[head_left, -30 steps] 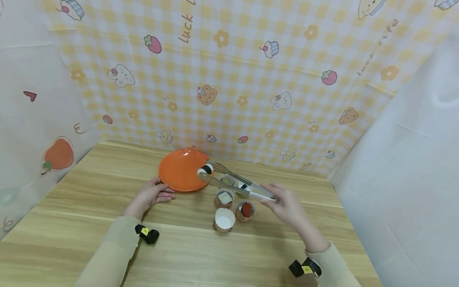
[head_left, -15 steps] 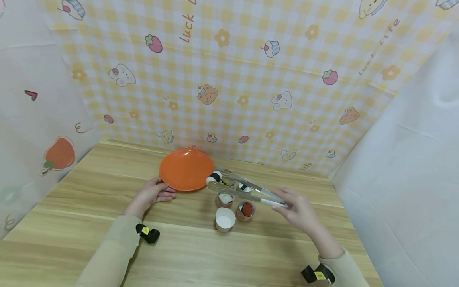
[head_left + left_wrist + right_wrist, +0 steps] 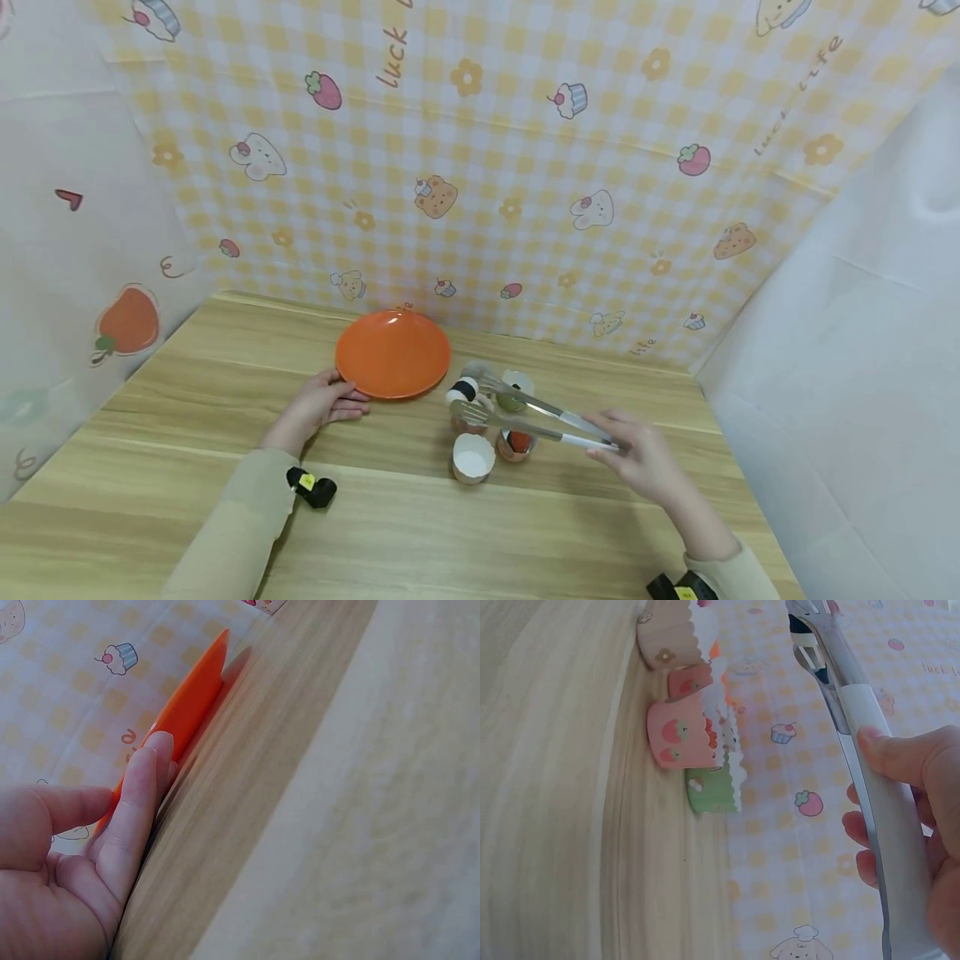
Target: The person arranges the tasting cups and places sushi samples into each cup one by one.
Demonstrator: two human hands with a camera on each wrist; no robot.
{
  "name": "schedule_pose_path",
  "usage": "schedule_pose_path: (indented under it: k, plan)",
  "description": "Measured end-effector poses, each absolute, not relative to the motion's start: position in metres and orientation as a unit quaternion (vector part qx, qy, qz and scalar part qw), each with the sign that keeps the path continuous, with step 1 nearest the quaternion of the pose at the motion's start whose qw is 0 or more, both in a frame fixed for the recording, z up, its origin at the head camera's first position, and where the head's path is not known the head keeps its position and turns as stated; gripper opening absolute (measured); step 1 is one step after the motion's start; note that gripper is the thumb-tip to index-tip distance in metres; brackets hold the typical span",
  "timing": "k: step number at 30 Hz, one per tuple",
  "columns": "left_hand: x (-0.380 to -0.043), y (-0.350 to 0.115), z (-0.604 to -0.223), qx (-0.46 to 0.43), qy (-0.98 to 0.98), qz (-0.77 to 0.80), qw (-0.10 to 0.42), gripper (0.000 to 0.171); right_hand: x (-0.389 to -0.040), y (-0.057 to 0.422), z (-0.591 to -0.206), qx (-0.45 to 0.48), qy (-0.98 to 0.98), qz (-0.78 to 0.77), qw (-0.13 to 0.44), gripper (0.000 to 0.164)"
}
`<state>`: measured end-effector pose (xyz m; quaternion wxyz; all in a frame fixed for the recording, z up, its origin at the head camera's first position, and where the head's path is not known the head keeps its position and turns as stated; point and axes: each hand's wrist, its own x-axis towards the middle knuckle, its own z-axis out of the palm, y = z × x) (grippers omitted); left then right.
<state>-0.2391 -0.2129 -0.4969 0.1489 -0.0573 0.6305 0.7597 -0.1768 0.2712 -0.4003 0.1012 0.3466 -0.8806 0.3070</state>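
My left hand (image 3: 322, 406) pinches the near left rim of an orange plate (image 3: 393, 354), thumb on top and fingers beneath; the left wrist view shows that rim raised close to the thumb (image 3: 79, 806). My right hand (image 3: 637, 450) grips the handles of metal tongs (image 3: 889, 817) with pale grips. Between the tong tips is a white sushi piece (image 3: 462, 389) with a black band, held above a cluster of paper cups. The nearest cup (image 3: 472, 469) shows its white inside. Beside it, another cup holds a red-topped piece (image 3: 519, 441).
In the right wrist view stand a beige cup (image 3: 667, 645) with a flower print, a pink strawberry-print cup (image 3: 676, 739) and a green cup (image 3: 714, 791). A yellow checked cloth (image 3: 510, 167) hangs behind the wooden table (image 3: 390, 533). White cloth walls flank both sides.
My right hand has moved right and toward me, carrying the tongs and sushi piece from the plate's right edge to above the cups. The left hand and plate stay put.
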Motion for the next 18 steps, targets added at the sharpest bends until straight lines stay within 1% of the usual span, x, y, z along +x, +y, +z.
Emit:
schedule_pose_path:
  k: [9, 12, 18]
  plan:
    - [-0.239, -0.213, -0.498, -0.056, 0.626, 0.763, 0.15, 0.05, -0.166, 0.283, -0.408, 0.366, -0.872, 0.309, 0.097, 0.053]
    - [-0.239, -0.213, -0.498, -0.055, 0.625, 0.764, 0.149, 0.048, -0.162, 0.286, -0.409, 0.36, -0.874, 0.314, 0.089, 0.05]
    - [-0.239, -0.212, -0.497, -0.056, 0.627, 0.763, 0.148, 0.046, -0.158, 0.291, -0.417, 0.342, -0.883, 0.31, 0.086, 0.05]
